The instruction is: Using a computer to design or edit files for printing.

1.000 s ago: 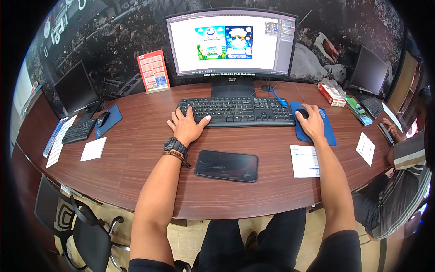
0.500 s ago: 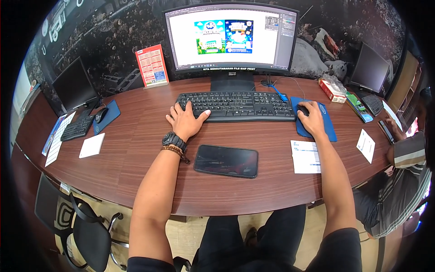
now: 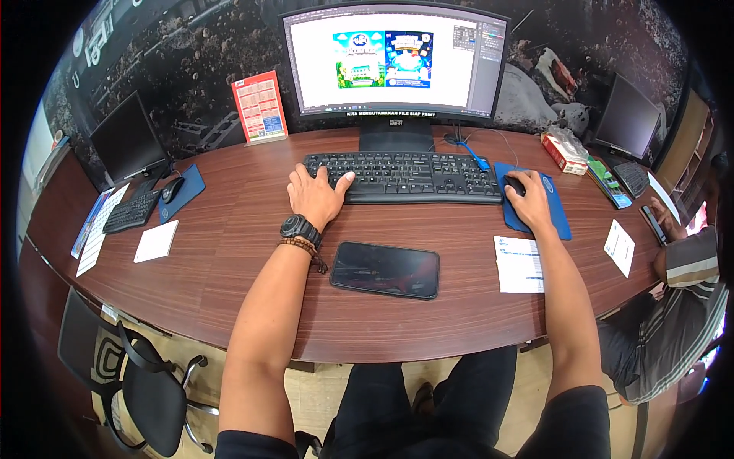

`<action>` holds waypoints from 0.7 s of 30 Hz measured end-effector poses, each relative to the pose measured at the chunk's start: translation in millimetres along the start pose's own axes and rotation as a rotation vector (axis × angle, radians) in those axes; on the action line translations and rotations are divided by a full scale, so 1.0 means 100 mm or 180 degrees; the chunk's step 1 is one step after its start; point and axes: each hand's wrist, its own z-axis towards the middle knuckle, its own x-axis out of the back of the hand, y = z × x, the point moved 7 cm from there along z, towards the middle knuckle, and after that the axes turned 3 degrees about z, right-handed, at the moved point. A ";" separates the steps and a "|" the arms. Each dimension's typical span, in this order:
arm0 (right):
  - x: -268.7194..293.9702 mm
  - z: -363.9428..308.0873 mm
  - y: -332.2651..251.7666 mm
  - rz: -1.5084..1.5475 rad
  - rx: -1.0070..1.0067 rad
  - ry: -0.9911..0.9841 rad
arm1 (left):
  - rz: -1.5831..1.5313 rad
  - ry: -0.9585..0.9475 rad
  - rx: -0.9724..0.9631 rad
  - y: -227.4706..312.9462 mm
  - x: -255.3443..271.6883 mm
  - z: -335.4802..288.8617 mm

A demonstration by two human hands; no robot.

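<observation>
Brown desk [image 3: 245, 199] — three keyboards [image 3: 401, 182], two mice [image 3: 513, 183]

Three monitors [image 3: 390, 61], three keyboards [image 3: 409, 176], two computer mice [image 3: 172, 190], two mouse pads [image 3: 558, 218], one desk calendar [image 3: 260, 107] and one wristwatch [image 3: 301, 228] are visible.

1. Head view (L of two fisheye cams, worn side by side): looks from the wearer's head, above the near edge of the desk [image 3: 252, 183].
2. Direction: fwd and steeply down, w/ the monitor [image 3: 394, 61] at top ctr. and the trousers [image 3: 375, 390] at bottom ctr.
3. Range: near the L hand [image 3: 315, 195] and R hand [image 3: 529, 199]; wall [image 3: 191, 61] farther off.
4. Field: v. wide, approx. from office chair [image 3: 153, 405] to seated person [image 3: 680, 329]; straight edges bend toward the rim.
</observation>
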 end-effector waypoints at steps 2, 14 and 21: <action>0.01 0.00 0.00 -0.0035 0.0013 -0.0010 | 0.0029 0.0023 -0.0012 0.01 0.00 0.00; 0.02 -0.01 -0.01 0.0020 0.0018 -0.0003 | -0.0102 -0.0175 0.0044 0.02 0.01 -0.01; 0.01 -0.01 -0.02 0.0028 0.0055 0.0019 | -0.0051 -0.0147 0.0030 0.01 0.02 -0.01</action>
